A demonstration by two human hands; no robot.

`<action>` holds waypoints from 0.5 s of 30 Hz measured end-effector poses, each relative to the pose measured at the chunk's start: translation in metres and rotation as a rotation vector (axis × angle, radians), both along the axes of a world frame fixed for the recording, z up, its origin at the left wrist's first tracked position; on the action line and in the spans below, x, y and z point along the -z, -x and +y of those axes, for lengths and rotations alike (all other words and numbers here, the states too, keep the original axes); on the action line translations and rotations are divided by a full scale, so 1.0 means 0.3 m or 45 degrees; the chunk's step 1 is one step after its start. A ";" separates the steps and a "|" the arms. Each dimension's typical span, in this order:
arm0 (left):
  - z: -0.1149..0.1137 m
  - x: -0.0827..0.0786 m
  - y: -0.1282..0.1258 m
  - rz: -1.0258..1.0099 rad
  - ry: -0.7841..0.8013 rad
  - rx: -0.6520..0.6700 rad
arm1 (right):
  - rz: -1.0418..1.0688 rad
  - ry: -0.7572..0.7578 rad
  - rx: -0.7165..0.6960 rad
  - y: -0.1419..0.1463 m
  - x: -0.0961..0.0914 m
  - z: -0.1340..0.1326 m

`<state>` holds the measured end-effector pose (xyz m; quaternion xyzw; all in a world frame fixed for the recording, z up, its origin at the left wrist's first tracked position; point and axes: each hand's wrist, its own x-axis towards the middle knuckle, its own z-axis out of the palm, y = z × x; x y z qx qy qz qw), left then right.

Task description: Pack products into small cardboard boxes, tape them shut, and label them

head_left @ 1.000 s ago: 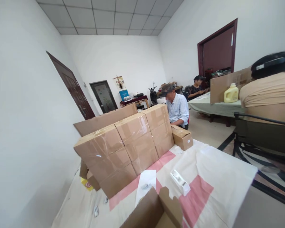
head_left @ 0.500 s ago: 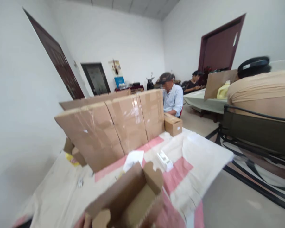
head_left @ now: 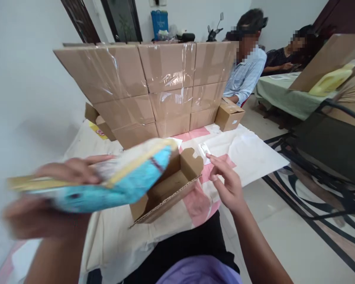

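My left hand (head_left: 35,217), blurred by motion, is closed around a soft blue, white and yellow packet (head_left: 139,177). The packet is tilted and partly covers the left end of an open cardboard box (head_left: 173,207). What I see of the box's inside is bare brown board. My right hand (head_left: 227,183) is held just right of the box, its fingers apart and nothing in it. Its index fingertip overlaps the near end of a small white device (head_left: 203,149) on the cloth; I cannot tell whether they touch.
Behind the open box stands a wall of taped cardboard boxes (head_left: 171,75). A small closed carton (head_left: 230,116) sits at its right end. A person (head_left: 248,71) sits behind it. Farther right are a green-covered table (head_left: 279,88) with a yellow jug (head_left: 331,81) and a dark chair (head_left: 337,134).
The view has tilted down. The packet has come into view in my left hand, over the box's left end. My right hand now shows beside the box.
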<state>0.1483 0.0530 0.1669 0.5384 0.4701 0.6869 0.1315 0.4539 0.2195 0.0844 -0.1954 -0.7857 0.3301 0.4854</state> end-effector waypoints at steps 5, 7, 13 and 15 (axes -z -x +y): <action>0.210 0.069 -0.121 0.306 0.575 0.183 | -0.257 0.090 -0.066 0.091 0.033 -0.026; 0.260 0.122 -0.128 0.530 0.969 0.265 | -0.201 0.171 -0.020 0.098 0.063 -0.037; 0.231 0.151 -0.092 1.229 1.230 0.375 | -0.231 0.128 -0.179 0.073 0.104 -0.054; 0.197 0.136 -0.097 1.438 1.192 0.338 | -0.231 0.121 -0.150 0.072 0.104 -0.055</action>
